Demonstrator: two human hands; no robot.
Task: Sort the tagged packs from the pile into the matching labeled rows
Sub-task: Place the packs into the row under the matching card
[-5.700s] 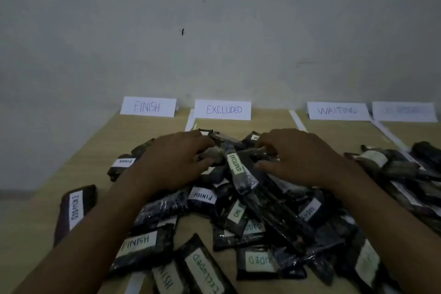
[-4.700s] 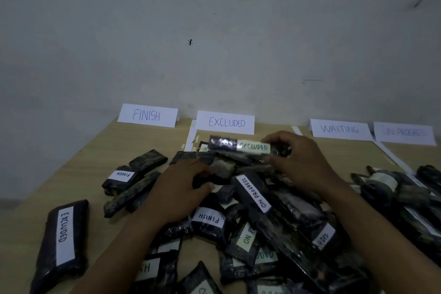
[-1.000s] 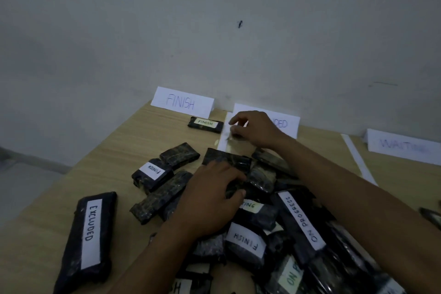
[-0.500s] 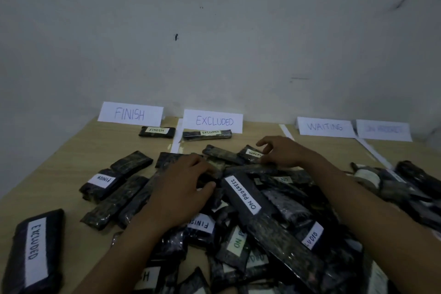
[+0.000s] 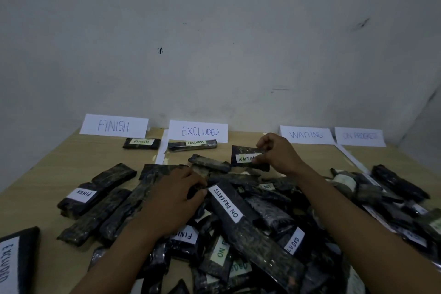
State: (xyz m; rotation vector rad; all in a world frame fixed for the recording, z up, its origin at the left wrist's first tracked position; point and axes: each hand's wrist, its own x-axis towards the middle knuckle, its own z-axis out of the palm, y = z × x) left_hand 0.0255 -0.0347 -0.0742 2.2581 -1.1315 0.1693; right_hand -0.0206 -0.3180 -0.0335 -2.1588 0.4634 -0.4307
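A pile of dark packs (image 5: pixel 250 227) with white or green tags covers the near table. My right hand (image 5: pixel 278 154) grips a dark pack tagged WAITING (image 5: pixel 243 156), lifted above the pile's far edge. My left hand (image 5: pixel 174 198) lies flat on the pile beside a pack tagged ON PROGRESS (image 5: pixel 226 203). Four paper signs stand at the wall: FINISH (image 5: pixel 113 126), EXCLUDED (image 5: pixel 199 131), WAITING (image 5: pixel 306 135), ON PROGRESS (image 5: pixel 359 136). One FINISH pack (image 5: pixel 141 143) and one EXCLUDED pack (image 5: pixel 192 144) lie before their signs.
White paper strips (image 5: pixel 159 154) divide the wooden table (image 5: pixel 59 167) into rows. More dark packs (image 5: pixel 393 188) lie at the right. A large EXCLUDED pack (image 5: pixel 16 260) sits at the near left corner. A grey wall stands behind the signs.
My right hand has closed on the WAITING pack at the pile's far edge and lifted it. My left hand has stayed on the pile.
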